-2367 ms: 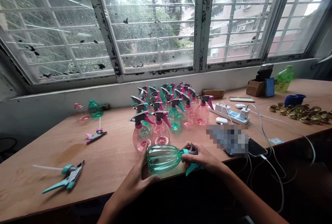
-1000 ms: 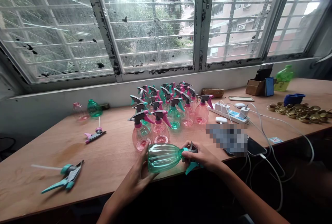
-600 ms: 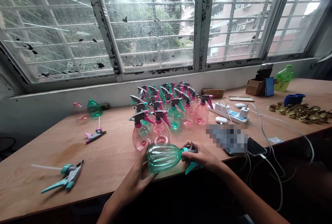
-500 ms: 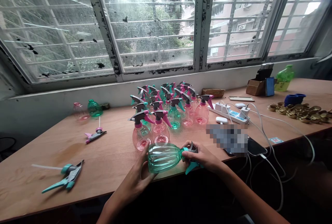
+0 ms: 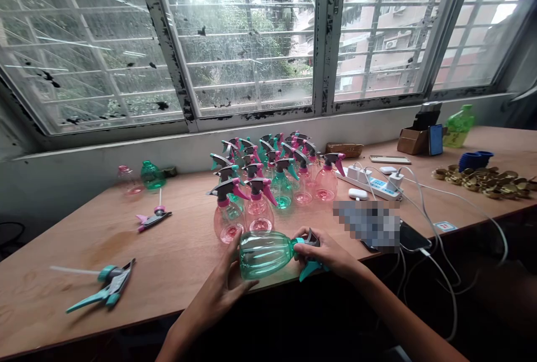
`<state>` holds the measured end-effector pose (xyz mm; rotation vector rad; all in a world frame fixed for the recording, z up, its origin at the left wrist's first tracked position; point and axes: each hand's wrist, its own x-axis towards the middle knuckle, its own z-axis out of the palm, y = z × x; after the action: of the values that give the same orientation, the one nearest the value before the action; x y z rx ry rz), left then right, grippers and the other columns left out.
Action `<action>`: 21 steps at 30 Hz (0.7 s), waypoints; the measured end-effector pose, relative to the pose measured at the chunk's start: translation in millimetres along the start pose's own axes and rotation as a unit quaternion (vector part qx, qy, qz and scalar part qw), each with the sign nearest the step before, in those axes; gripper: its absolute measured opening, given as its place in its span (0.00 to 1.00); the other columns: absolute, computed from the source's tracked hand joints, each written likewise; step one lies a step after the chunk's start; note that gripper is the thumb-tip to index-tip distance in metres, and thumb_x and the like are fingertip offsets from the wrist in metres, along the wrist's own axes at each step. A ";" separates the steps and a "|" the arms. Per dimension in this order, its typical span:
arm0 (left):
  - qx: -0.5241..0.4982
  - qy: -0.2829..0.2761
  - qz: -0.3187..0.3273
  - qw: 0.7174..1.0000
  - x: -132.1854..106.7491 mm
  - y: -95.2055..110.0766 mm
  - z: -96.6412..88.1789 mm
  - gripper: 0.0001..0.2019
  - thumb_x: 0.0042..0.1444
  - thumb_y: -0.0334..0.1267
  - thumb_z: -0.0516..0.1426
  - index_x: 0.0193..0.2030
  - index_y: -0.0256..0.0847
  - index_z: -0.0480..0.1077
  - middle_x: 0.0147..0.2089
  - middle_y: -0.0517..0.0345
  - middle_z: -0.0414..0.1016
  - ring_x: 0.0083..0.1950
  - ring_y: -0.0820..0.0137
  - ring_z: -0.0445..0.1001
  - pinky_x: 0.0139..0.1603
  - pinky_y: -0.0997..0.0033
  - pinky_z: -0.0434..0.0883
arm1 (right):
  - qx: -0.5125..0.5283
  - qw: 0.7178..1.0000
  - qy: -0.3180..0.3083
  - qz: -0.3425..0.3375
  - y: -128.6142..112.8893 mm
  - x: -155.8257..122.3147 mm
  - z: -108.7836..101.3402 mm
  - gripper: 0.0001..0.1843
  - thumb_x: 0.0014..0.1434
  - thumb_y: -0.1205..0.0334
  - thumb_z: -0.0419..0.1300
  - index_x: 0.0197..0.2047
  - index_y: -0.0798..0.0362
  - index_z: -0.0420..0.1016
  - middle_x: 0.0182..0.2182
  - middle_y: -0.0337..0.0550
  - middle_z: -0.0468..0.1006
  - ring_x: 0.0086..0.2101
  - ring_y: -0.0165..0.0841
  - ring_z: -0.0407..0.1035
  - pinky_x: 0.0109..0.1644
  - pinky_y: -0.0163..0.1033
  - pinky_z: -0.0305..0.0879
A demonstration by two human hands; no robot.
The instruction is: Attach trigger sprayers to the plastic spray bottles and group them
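Observation:
A clear green spray bottle (image 5: 265,254) lies sideways in the air at the table's front edge, its base to the left. My left hand (image 5: 229,278) grips it around the base end, thumb below and fingers above. At the neck, my right hand (image 5: 321,250) is closed on the grey and teal spray head, whose teal trigger (image 5: 309,269) points down. Just behind stand pink spray bottles (image 5: 260,219) with grey and pink heads. A loose teal spray head (image 5: 111,283) with its tube lies at the left, and a pink one (image 5: 154,219) lies beyond it.
Several assembled pink and green spray bottles (image 5: 283,188) stand grouped mid-table. Headless pink (image 5: 130,182) and green (image 5: 152,176) bottles are at the back left. To the right are a power strip (image 5: 381,187), a phone (image 5: 415,236), white cables and gold-coloured parts (image 5: 489,182).
Both hands keep hold of the green spray bottle in nearly the same place. My left thumb has shifted slightly to the right; the rest looks the same.

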<state>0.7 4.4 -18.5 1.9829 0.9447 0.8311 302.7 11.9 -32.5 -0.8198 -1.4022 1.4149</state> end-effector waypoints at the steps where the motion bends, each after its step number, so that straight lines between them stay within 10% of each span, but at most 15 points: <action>1: 0.003 0.001 0.002 1.000 0.4 -0.1 0.1 0.46 0.65 0.41 0.60 0.77 0.60 0.30 0.80 0.57 0.39 0.75 0.53 0.56 0.74 0.51 0.57 | 0.000 1.000 -0.001 0.000 -0.1 -0.1 0.0 0.21 0.56 0.48 0.72 0.42 0.55 0.73 0.29 0.41 0.83 0.27 0.32 0.74 0.34 0.36 0.68; 21: 0.025 0.004 -0.027 0.999 1.3 -0.5 -0.7 0.52 0.61 0.45 0.64 0.77 0.55 0.28 0.80 0.53 0.39 0.76 0.50 0.54 0.74 0.50 0.56 | 0.000 1.000 -0.013 0.004 -1.6 -1.0 0.8 0.20 0.56 0.52 0.73 0.42 0.55 0.73 0.29 0.41 0.83 0.27 0.31 0.75 0.34 0.35 0.68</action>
<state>0.5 6.0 -18.3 1.9894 1.0287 0.7924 302.5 10.5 -31.0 -0.8109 -1.4187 1.4369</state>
